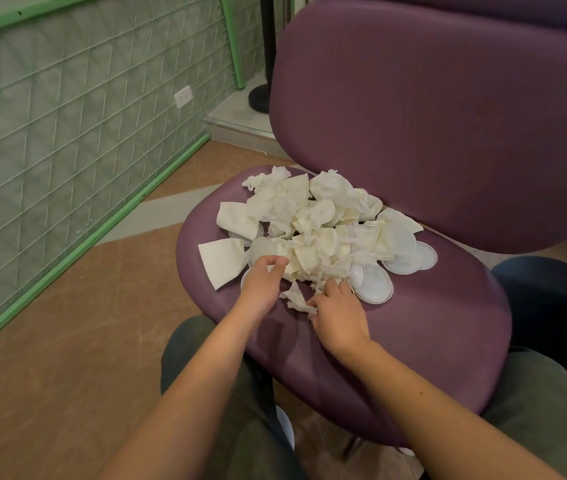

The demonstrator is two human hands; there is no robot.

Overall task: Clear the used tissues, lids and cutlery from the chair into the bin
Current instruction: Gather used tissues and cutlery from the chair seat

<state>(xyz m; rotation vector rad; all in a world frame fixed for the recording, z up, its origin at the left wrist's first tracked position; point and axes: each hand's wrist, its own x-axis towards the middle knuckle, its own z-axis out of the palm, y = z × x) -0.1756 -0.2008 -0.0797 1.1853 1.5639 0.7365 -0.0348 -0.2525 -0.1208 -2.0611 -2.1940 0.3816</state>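
Crumpled white tissues (309, 220) heaped over round lids (375, 284), seemingly plastic, on purple chair (448, 306).

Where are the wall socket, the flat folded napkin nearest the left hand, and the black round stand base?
wall socket (183, 97), head view, its faceplate.
folded napkin (221, 260), head view, its flat middle.
stand base (258, 95), head view, its top.

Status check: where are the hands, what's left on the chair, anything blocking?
Left hand pinching tissue at pile's near edge; right hand gripping a loose crumpled tissue. Tissue pile and lids all on chair seat. Nothing blocking; bin not identifiable.
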